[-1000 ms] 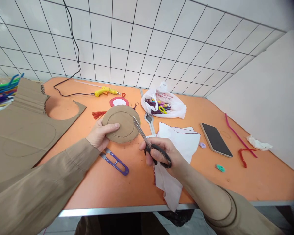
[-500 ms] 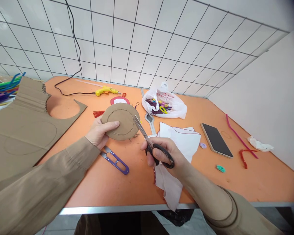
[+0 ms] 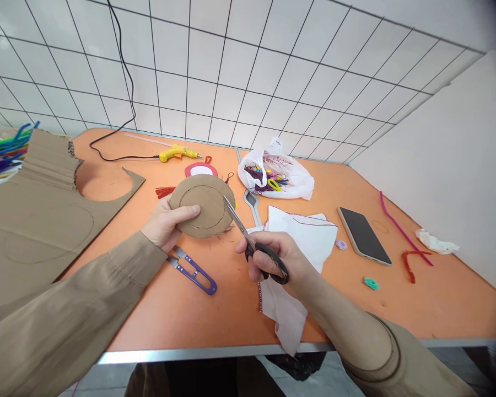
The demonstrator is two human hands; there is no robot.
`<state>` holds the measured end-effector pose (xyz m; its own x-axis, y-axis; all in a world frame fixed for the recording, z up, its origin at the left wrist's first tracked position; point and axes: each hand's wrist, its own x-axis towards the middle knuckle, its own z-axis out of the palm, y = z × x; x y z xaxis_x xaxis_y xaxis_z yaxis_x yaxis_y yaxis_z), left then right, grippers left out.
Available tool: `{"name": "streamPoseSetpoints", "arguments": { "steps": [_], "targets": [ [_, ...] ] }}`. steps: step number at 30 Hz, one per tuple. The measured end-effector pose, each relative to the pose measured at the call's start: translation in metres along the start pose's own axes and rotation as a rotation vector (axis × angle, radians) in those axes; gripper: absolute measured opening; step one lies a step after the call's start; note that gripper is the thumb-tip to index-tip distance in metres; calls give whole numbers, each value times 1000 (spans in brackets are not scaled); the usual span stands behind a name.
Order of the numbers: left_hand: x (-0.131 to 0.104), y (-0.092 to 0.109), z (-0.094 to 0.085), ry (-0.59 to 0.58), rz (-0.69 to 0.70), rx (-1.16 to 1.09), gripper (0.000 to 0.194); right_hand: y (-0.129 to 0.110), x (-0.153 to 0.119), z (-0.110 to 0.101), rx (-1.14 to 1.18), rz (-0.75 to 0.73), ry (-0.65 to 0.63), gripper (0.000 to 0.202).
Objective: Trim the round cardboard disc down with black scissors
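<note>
A round piece of cardboard (image 3: 209,212) with a smaller circle drawn on it is pinched at its left edge by my left hand (image 3: 165,220), thumb on top. My right hand (image 3: 275,256) grips black-handled scissors (image 3: 243,229), its fingers in the loops. The blades look nearly closed, and their tips lie over the right part of the drawn circle. Whether they pierce the cardboard I cannot tell. Below the disc, purple thread snips (image 3: 194,273) rest on the orange table (image 3: 231,314). White cloth (image 3: 300,237) with dark red edging lies under and beyond my right hand.
A large cut cardboard sheet (image 3: 37,220) covers the left side. Behind the disc are a yellow glue gun (image 3: 177,153), a red-and-white ring piece (image 3: 200,169) and a white plastic bag (image 3: 293,179) of threads. A phone (image 3: 364,236) and pipe cleaners (image 3: 405,226) lie at right.
The scissors have shifted very slightly, their handles drawing a little closer together. Both hands keep the same hold, and the whole view has moved slightly.
</note>
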<state>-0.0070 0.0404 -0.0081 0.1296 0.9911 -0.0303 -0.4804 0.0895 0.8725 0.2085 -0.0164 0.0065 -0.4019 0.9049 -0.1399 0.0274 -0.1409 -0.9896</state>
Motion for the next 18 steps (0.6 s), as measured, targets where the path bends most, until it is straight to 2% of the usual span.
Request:
{"name": "streamPoseSetpoints", "arguments": {
  "steps": [5, 18],
  "targets": [
    [0, 1, 0, 13, 8, 17, 38, -5, -1, 2, -33, 44, 53, 31],
    [2, -1, -2, 27, -16, -7, 38, -9, 0, 6, -46, 76, 94, 29]
  ]
}}
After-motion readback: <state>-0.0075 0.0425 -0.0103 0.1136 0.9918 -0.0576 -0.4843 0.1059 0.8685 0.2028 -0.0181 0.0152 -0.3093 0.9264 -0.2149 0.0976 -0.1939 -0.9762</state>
